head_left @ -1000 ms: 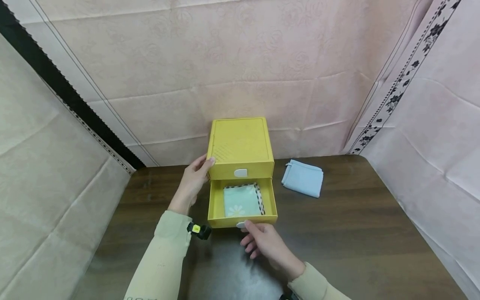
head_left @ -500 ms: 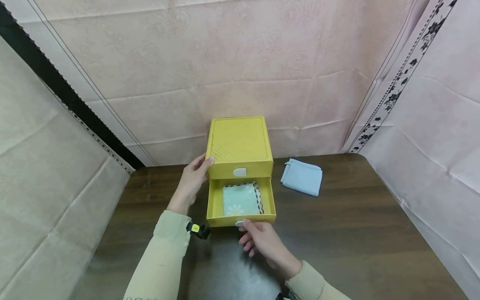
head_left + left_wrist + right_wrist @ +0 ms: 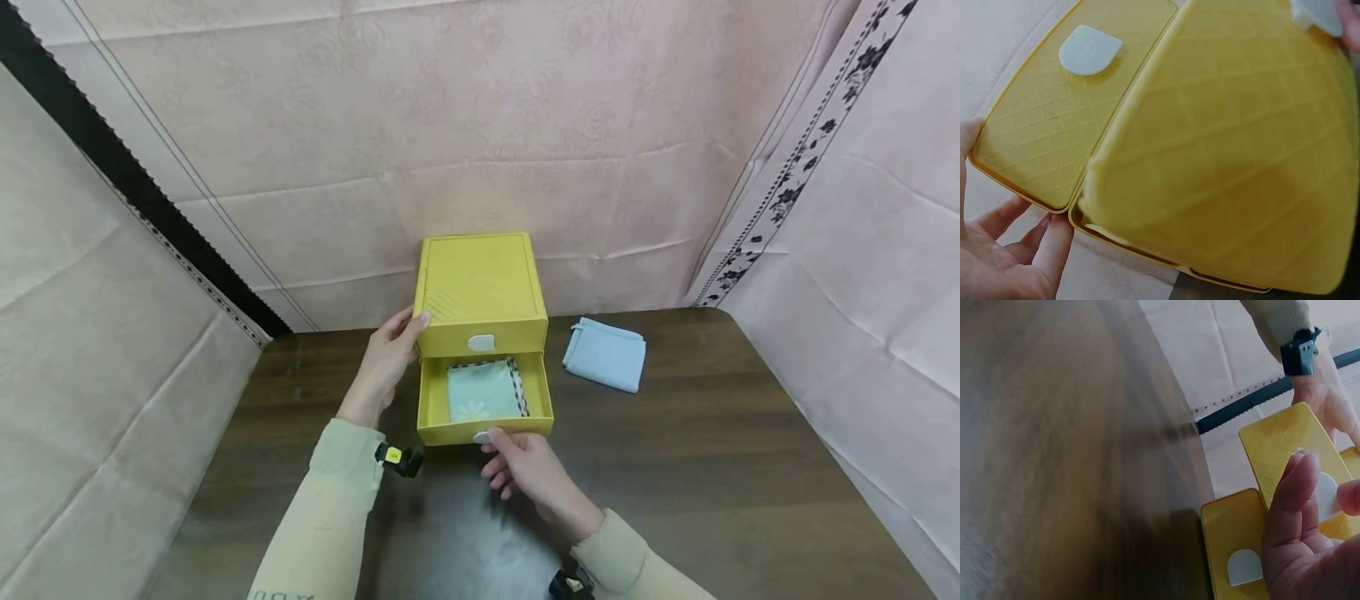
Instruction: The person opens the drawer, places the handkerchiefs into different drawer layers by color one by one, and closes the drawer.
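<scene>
A yellow drawer box stands at the back of the table, one drawer pulled partway out below its top drawer. In that drawer lies a folded mint-green handkerchief with a checked border and a pale flower. My left hand grips the box's left side, thumb at the front edge; the left wrist view shows its fingers against the side. With thumb and fingers my right hand pinches the drawer's white tab handle. Another closed drawer shows below it in the right wrist view.
To the right of the box a folded light-blue cloth lies on the dark wooden table. Pale fabric hangs right behind the box and along both sides.
The open drawer has slid a little further into the box, and my right hand has moved inward with it on the handle. My left hand keeps its hold on the side.
</scene>
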Demonstrator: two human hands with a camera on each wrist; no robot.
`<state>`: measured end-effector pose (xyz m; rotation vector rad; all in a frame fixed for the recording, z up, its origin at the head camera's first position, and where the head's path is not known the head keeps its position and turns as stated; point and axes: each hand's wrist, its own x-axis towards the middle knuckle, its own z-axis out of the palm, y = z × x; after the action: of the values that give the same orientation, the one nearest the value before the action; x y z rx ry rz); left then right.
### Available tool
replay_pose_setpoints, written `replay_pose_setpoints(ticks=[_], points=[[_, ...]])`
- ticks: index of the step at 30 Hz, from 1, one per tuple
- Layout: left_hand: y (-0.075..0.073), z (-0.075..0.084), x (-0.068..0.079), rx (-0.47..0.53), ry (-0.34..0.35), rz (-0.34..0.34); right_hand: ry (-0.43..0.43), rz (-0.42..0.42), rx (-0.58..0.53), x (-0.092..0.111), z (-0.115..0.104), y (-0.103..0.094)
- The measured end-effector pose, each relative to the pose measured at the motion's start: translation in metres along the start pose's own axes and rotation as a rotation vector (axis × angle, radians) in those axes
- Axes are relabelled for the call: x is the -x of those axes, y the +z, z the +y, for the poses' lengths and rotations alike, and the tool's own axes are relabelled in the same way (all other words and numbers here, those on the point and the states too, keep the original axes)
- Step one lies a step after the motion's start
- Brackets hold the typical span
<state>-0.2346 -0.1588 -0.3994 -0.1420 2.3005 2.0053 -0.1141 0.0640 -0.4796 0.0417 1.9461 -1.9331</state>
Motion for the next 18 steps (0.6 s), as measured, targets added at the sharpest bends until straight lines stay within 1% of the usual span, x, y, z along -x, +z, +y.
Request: replay_pose_setpoints(ticks=[5, 10, 14, 18], points=[[0.000, -0.002, 0.000, 0.001, 0.001, -0.007, 0.003, -0.004, 0.024, -0.005, 0.000, -0.003], [-0.001, -0.002, -0.001, 0.001, -0.002, 0.002, 0.015, -0.016, 0.029, -0.008, -0.001, -0.005], [-0.002, -0.001, -0.001, -0.004, -0.004, 0.012, 0.009, -0.014, 0.033, -0.012, -0.002, -0.007], [-0.002, 0.000, -0.001, 0.014, 0.008, 0.003, 0.000, -0.005, 0.035, -0.017, -0.004, -0.008]])
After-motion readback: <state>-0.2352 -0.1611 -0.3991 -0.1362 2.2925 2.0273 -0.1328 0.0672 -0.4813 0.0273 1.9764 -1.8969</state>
